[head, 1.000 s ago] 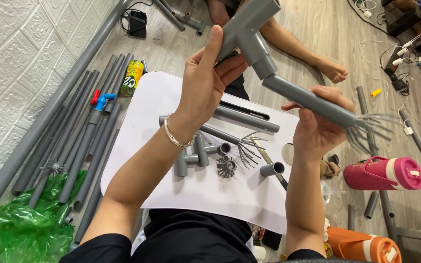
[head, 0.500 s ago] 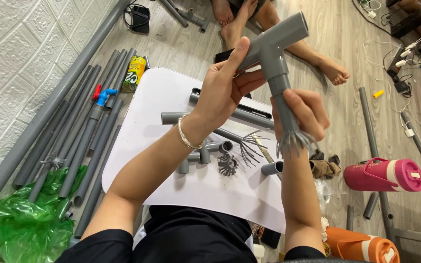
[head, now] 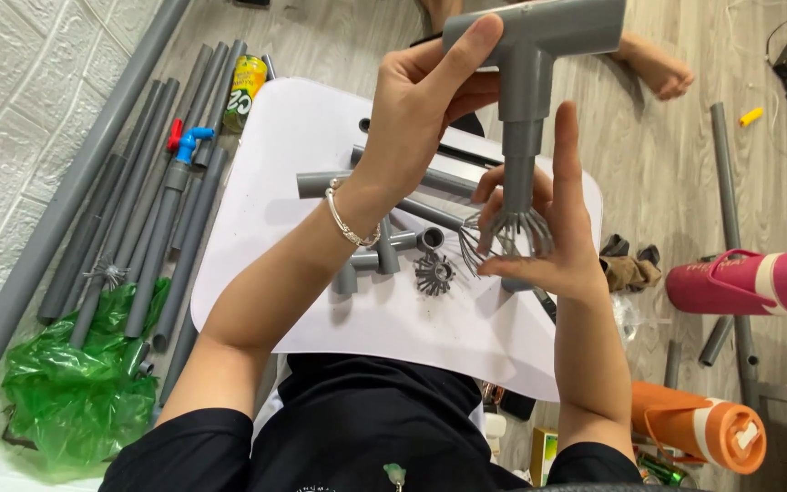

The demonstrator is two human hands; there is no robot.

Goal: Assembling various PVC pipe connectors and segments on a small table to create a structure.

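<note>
Grey tee (head: pixel 539 36): a plastic pipe fitting being held up above the white board (head: pixel 275 155), its crossbar lying level at the top and its stem pointing down.
Left hand (head: pixel 421 118): gripping the tee at its left end, thumb lying along the crossbar, fingers curling behind the stem; a silver bracelet (head: pixel 348 219) is sitting on the wrist.
Pipe (head: pixel 519 169): a short grey length hanging from the tee's stem, its lower end splitting into thin curled strips (head: pixel 512 232) that are fanning outward.
Right hand (head: pixel 548 237): resting open with its palm against the pipe, fingers stretching upward beside it, thumb touching the splayed strips; it is not closing round anything.
Board: lying on the wooden floor below both hands, carrying loose grey pipe pieces, small joined fittings (head: pixel 384 255) and a round piece with splayed strips (head: pixel 434 273).
Left of the board: long grey pipes (head: pixel 138 210) lying side by side along the wall, a blue valve (head: pixel 191 141) on one, a yellow can (head: pixel 246 80) near their far end, a green plastic bag (head: pixel 79 383) at their near end.
Right of the board: a pink bottle (head: pixel 744 282) and an orange bottle (head: pixel 699 424) lying on their sides.
Far side: a bare foot (head: pixel 658 68) of another person resting on the floor.
</note>
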